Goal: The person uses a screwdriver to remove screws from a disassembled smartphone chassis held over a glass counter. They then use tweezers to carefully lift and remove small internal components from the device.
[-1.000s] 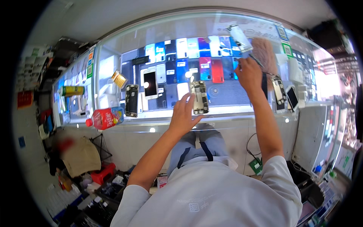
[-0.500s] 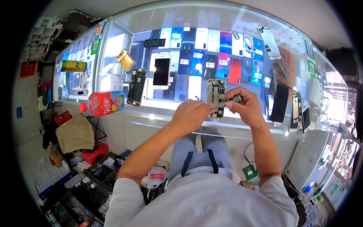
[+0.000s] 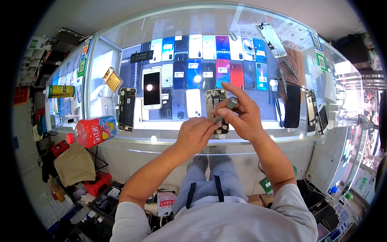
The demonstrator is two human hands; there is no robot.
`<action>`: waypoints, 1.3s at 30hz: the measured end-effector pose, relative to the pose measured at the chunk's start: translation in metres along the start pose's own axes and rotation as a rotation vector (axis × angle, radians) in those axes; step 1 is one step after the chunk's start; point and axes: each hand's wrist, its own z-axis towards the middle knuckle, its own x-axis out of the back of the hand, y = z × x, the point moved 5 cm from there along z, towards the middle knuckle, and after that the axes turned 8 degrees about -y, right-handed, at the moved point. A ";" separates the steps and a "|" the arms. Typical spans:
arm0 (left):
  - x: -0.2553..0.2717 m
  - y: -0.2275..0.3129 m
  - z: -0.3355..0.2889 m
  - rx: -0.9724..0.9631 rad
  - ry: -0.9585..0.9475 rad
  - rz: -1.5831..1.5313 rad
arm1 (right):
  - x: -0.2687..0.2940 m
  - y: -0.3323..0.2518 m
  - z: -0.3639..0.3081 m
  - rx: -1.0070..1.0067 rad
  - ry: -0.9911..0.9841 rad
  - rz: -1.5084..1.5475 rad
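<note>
The opened silver-black phone [image 3: 213, 99] could be scratched if the grey metal screwdriver [image 3: 232, 103], gripped by the right hand [image 3: 246, 117], slips; the grip of the left hand [image 3: 194, 133], at seven o'clock, cannot be told.

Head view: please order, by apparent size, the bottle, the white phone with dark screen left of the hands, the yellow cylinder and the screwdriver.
Largest to smallest:
Bottle
White phone
Yellow cylinder
Screwdriver, partly hidden by the right hand; its visible part looks smallest.

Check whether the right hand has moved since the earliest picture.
Yes: the right hand moved left and toward the person, from right of the red smartphone to its near side.
</note>
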 end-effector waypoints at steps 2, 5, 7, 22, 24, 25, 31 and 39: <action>-0.002 -0.002 0.006 -0.067 0.009 0.030 | 0.004 -0.002 0.001 -0.006 0.009 -0.150; -0.004 -0.005 0.019 -0.202 0.062 0.157 | 0.023 0.000 0.010 0.024 0.076 -0.315; -0.003 -0.006 0.025 -0.348 0.059 0.283 | 0.050 -0.013 0.024 0.284 0.261 -0.125; -0.016 -0.009 0.031 -0.412 -0.108 0.337 | 0.035 -0.005 0.058 0.517 0.283 -0.932; -0.015 -0.003 0.030 -0.423 -0.093 0.378 | 0.035 -0.005 0.059 0.593 0.282 -0.953; -0.015 -0.001 0.030 -0.426 -0.089 0.397 | 0.037 -0.003 0.060 0.572 0.292 -0.926; -0.028 0.002 0.039 -0.458 -0.101 0.490 | 0.031 -0.010 0.060 0.649 0.268 -1.016; -0.025 -0.002 0.034 -0.517 -0.083 0.514 | 0.036 -0.007 0.062 0.621 0.268 -1.001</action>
